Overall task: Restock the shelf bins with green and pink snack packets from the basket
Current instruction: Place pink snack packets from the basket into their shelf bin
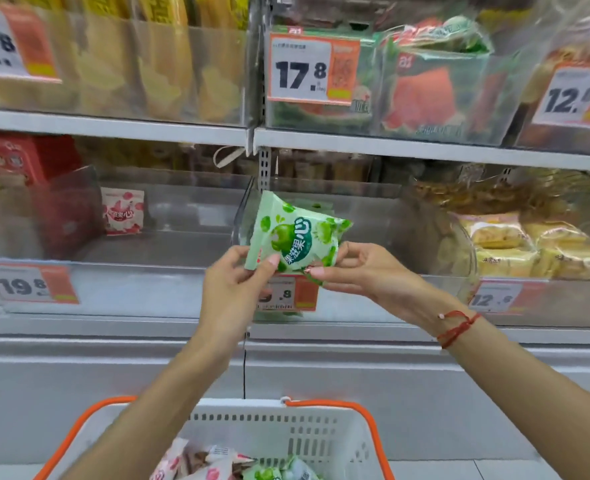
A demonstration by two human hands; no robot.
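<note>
Glossy plastic green packet — clear glossy plastic bins, matt metal shelf, perforated plastic basket.

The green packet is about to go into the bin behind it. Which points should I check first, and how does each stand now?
1. Hold: the left hand and the right hand both pinch the green packet at its lower edge: ok.
2. Right bin: the clear bin behind the packet has free space: ok.
3. Colour match: its price tag is partly hidden by the hands: cannot tell.
4. Pink bin apart: one pink packet stands in the left bin: ok.
5. Stock left: the basket shows pink and green packets: ok.
</note>
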